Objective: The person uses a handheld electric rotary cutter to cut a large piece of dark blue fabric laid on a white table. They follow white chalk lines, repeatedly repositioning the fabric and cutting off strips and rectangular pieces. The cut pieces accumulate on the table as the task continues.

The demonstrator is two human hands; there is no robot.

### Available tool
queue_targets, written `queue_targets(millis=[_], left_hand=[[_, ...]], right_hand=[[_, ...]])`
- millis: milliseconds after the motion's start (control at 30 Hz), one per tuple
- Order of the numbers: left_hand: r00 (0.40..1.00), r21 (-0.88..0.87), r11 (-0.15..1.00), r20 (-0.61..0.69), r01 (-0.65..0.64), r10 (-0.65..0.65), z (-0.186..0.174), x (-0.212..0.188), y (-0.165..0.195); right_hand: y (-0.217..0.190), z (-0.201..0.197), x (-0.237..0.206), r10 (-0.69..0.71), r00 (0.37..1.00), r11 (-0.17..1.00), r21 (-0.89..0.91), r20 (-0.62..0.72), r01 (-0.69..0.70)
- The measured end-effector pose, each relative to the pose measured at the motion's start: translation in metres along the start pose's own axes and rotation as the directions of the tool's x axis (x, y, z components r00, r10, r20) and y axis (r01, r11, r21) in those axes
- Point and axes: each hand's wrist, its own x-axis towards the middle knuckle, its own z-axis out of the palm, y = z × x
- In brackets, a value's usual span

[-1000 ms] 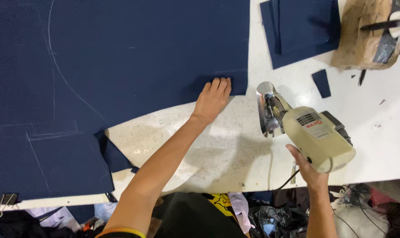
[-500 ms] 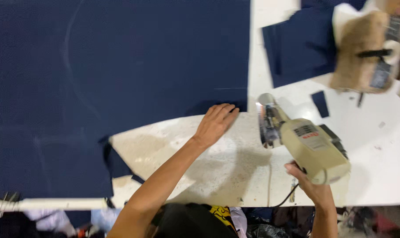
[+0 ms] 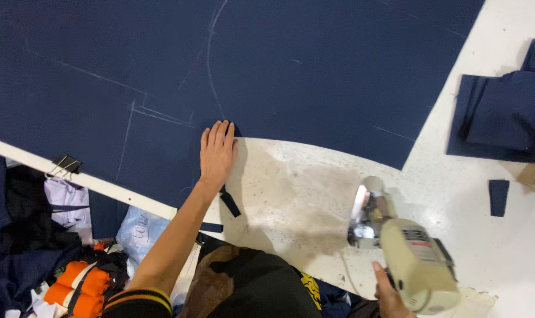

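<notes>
So the left hand (image 3: 218, 152) is flat, fingers together, pressing down the cut edge of a big sheet of navy blue fabric with chalk lines (image 3: 291, 65) spread over the white table (image 3: 456, 235). Right hand (image 3: 391, 297) has its grip wrapped around the handle of a beige electric cloth cutter with a shiny metal blade guard (image 3: 406, 253), sitting on bare table just off the fabric's curved edge. Folded navy pieces (image 3: 506, 118) lie far right.
</notes>
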Motion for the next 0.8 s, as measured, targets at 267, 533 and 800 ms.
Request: queue_targets(millis=[267,533,800], left_hand=[[0.995,-0.052,0.994,-0.005,-0.098,0.098,-0.002,0.011,-0.025],[0.995,-0.496,0.863,-0.056,-0.095,0.077,-0.032,-0.016,-0.033],[0.99,-0.63,0.775,-0.065,0.054,-0.122,-0.064,-0.058,-0.126]], right_hand=[[-0.041,0.09,-0.041,0.043,0.995,0.998,0.04,0.095,-0.047],[-0.018,0.115,0.012,0.19,0.981,0.945,-0.277,0.038,-0.172],[-0.087,0.198,0.004,0.194,0.981,0.92,-0.351,0.028,-0.173]])
